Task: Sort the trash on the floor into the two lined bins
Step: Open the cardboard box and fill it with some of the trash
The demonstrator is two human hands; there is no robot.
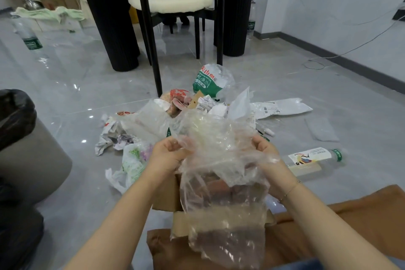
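Both hands hold one large crumpled sheet of clear plastic film (221,173) up in front of the person, above the floor. The left hand (168,155) has its grip clamped on the film's upper left edge, fingers curled into it; the right hand (266,151) pinches the upper right edge, partly veiled by the plastic. The film hangs down over a flattened brown cardboard piece (168,195) and an orange-brown garment (361,215).

The main risk is that the film, limp and clingy, drags other litter with it. Its lower folds lie against the cardboard, so a lift towards the grey bin with a black liner (28,149) at the left could carry that along into the wrong bin. Only this bin shows clearly; a second cannot be made out, so the choice of bin may go wrong.

The film also hides the pile of wrappers and paper (153,120) behind it, and the clear plastic bottle with a green cap (315,160) lying near the right hand could be knocked rolling.
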